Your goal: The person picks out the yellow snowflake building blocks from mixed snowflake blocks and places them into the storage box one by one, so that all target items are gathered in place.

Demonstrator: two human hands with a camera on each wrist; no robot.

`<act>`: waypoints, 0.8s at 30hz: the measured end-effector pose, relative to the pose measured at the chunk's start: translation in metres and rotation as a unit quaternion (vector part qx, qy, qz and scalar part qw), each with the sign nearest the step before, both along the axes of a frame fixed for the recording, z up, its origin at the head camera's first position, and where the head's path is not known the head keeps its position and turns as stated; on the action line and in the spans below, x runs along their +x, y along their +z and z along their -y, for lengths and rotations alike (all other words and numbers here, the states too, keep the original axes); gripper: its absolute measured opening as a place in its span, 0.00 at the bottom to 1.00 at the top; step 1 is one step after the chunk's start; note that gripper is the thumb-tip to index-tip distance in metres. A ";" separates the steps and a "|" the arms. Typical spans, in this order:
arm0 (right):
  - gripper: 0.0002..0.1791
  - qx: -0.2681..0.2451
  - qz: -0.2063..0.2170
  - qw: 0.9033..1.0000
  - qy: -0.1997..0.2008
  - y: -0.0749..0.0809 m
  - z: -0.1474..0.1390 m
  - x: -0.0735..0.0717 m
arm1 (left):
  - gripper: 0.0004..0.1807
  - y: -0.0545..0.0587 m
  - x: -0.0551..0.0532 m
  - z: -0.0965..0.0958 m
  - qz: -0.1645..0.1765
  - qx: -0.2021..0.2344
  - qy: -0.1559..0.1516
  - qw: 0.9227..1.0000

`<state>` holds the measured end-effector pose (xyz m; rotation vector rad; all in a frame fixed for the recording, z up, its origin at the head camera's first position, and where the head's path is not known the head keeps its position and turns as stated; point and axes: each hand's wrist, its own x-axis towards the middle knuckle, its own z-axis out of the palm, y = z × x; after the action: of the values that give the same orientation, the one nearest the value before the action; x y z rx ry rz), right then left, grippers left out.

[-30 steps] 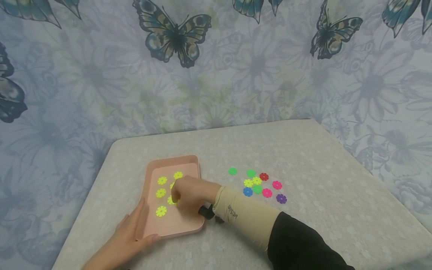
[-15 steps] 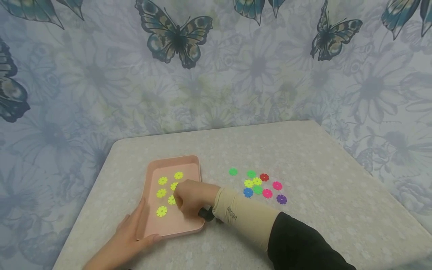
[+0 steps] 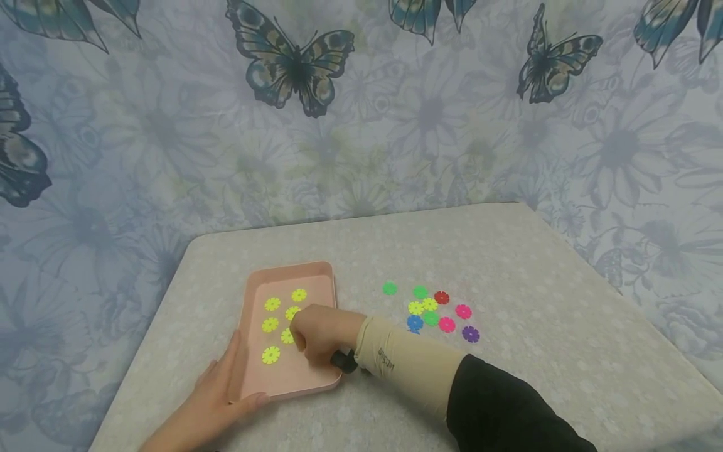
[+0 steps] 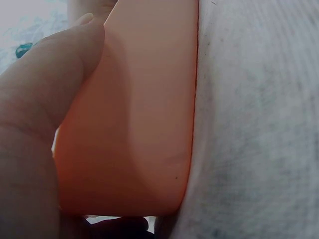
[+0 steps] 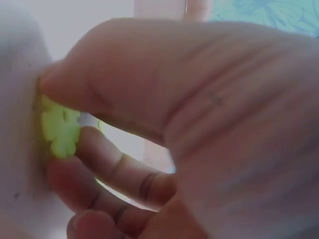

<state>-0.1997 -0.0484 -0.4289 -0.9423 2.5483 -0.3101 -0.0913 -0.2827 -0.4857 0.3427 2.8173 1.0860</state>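
A pink tray (image 3: 294, 378) lies on the left part of the table. My left hand (image 3: 210, 395) holds its near left corner, thumb along the near side and fingers along the left wall. The left wrist view shows the thumb (image 4: 65, 64) against the tray wall (image 4: 159, 109). Inside the tray, yellow flower-shaped discs (image 3: 270, 355) lie spaced apart. Over the tray's right half is my right hand (image 3: 323, 333), fingers pointing down. Between its thumb and fingers a yellow flower-shaped disc (image 5: 61, 130) is pinched, seen in the right wrist view and hidden in the head view.
Right of the tray lie several loose discs: green (image 3: 390, 289), red (image 3: 442, 297), yellow (image 3: 415, 307), blue (image 3: 415, 322), pink (image 3: 463, 311) and purple (image 3: 471, 334). A pale patterned cloth (image 3: 536, 270) covers the table, which stands against a butterfly-print backdrop (image 3: 361, 138).
My right hand has shifted slightly right within the tray, uncovering more of a yellow disc beside its fingers. My left hand stays at the tray's corner.
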 end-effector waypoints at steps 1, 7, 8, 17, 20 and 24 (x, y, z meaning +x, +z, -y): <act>0.12 0.001 0.001 1.000 -0.001 0.000 0.000 0.000 | 0.68 0.000 0.000 0.000 -0.002 -0.001 0.000 1.000; 0.13 0.002 0.007 1.000 0.003 -0.001 0.001 0.000 | 0.69 0.001 0.000 0.000 0.002 -0.005 0.003 1.000; 0.13 0.002 0.006 1.000 0.005 0.000 0.000 0.000 | 0.69 0.001 0.000 0.000 0.003 -0.004 0.003 1.000; 0.12 0.013 -0.008 1.000 0.014 0.000 0.002 0.001 | 0.70 0.000 -0.002 0.000 0.011 -0.003 0.006 1.000; 0.12 0.021 -0.013 1.000 0.015 0.002 0.002 0.002 | 0.70 0.000 -0.003 0.000 0.026 -0.006 0.006 1.000; 0.12 0.021 -0.020 0.999 0.019 0.003 0.001 0.004 | 0.71 0.000 -0.003 0.000 0.048 -0.016 0.011 0.999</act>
<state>-0.1961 -0.0498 -0.4255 -0.9882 2.5600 -0.2274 -0.0942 -0.2824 -0.4852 0.2511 2.7559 1.0311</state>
